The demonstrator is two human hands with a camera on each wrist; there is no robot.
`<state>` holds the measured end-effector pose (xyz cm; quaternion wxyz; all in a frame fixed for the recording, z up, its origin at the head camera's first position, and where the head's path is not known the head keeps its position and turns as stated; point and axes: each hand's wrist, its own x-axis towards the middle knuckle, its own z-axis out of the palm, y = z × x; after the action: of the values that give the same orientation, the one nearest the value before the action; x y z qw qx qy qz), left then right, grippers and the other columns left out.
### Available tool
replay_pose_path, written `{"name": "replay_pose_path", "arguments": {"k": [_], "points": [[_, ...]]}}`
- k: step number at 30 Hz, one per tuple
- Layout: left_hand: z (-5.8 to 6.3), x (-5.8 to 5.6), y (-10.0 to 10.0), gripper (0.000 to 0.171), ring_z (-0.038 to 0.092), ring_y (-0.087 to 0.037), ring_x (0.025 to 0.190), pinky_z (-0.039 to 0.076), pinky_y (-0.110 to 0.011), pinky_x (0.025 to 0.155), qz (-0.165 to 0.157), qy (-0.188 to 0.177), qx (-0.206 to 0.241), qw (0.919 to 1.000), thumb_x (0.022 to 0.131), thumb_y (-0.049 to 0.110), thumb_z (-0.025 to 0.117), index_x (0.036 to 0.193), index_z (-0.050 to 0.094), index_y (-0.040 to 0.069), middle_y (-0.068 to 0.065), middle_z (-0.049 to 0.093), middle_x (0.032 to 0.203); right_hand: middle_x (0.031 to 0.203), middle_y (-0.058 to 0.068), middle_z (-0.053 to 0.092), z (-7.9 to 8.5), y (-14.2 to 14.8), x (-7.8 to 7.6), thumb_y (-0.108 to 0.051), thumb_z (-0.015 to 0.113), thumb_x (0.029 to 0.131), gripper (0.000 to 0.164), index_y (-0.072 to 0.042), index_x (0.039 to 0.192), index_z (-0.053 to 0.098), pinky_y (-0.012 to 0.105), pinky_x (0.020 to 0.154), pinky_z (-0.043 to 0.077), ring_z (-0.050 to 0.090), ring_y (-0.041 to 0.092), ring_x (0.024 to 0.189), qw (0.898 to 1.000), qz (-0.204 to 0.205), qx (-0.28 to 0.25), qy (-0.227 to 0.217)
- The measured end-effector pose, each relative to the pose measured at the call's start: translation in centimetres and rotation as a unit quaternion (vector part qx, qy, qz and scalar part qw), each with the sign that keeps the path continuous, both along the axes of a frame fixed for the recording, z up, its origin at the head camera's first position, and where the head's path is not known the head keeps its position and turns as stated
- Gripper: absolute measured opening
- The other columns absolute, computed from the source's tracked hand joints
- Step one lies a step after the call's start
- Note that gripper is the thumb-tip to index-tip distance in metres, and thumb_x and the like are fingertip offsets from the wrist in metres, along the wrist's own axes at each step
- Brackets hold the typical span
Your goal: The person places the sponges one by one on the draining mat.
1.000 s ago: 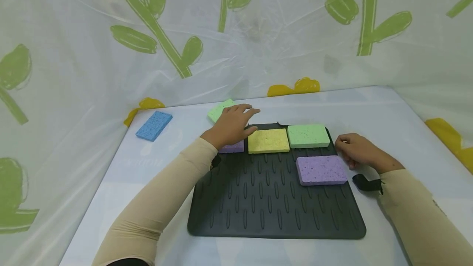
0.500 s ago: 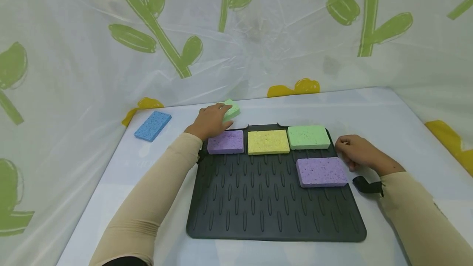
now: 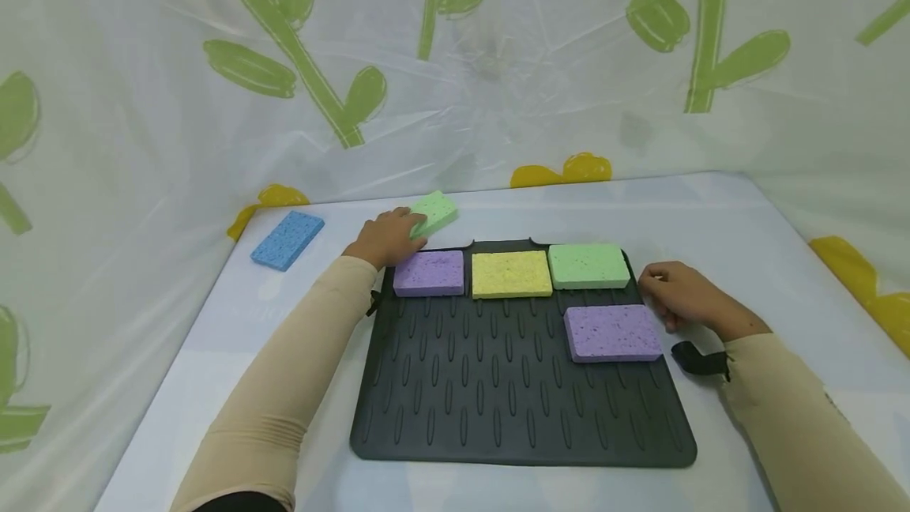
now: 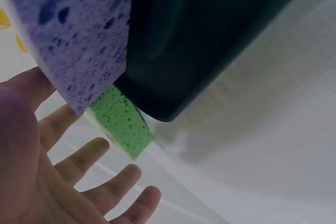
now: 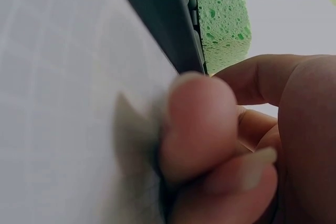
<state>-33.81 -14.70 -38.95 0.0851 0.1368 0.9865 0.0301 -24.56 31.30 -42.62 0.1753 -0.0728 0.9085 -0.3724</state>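
Note:
My left hand (image 3: 387,237) is at the back left corner of the dark ribbed mat (image 3: 469,401), by a green sponge (image 3: 436,213) lying behind the mat. Its fingers are spread in the left wrist view, close to that green sponge (image 4: 123,121) and a purple sponge (image 4: 79,30); whether they touch either is unclear. Along the mat's back edge sit the purple sponge (image 3: 429,273), a yellow sponge (image 3: 512,274) and another green sponge (image 3: 588,265). A second purple sponge (image 3: 613,333) lies near the right edge. Beside it my right hand (image 3: 686,297) rests loosely curled, holding nothing visible.
A blue sponge (image 3: 287,240) lies at the back left of the white table (image 3: 235,338). Behind the table hangs a pale sheet (image 3: 540,62) printed with green leaves.
My left hand has moved left from above the mat's back edge to the left of the loose green sponge, uncovering the left purple sponge. My right hand stays in place.

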Motion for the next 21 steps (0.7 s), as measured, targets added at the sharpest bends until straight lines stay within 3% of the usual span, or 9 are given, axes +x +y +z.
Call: {"name": "replay_pose_path", "arguments": {"k": [10, 21], "points": [[0.2, 0.26, -0.25, 0.051, 0.04, -0.051, 0.138, 0.036, -0.069, 0.105, 0.009, -0.004, 0.005, 0.9999, 0.104, 0.036, 0.051, 0.152, 0.043, 0.022, -0.017, 0.03, 0.161, 0.056, -0.001, 0.048, -0.05, 0.09, -0.08, -0.014, 0.041, 0.1, 0.024, 0.0, 0.094, 0.058, 0.034, 0.046, 0.048, 0.056, 0.02, 0.046, 1.0, -0.002, 0.003, -0.001], [0.28, 0.08, -0.89, 0.043, 0.048, -0.042, 0.134, 0.041, -0.063, 0.105, 0.027, -0.018, 0.062, 0.9975, 0.101, 0.03, 0.058, 0.141, 0.052, 0.015, -0.019, 0.042, 0.153, 0.057, 0.0, 0.05, 0.14, -0.03, -0.02, -0.015, 0.041, 0.1, 0.024, 0.0, 0.094, 0.058, 0.034, 0.047, 0.048, 0.056, 0.02, 0.047, 1.0, -0.001, 0.004, -0.003]]}}
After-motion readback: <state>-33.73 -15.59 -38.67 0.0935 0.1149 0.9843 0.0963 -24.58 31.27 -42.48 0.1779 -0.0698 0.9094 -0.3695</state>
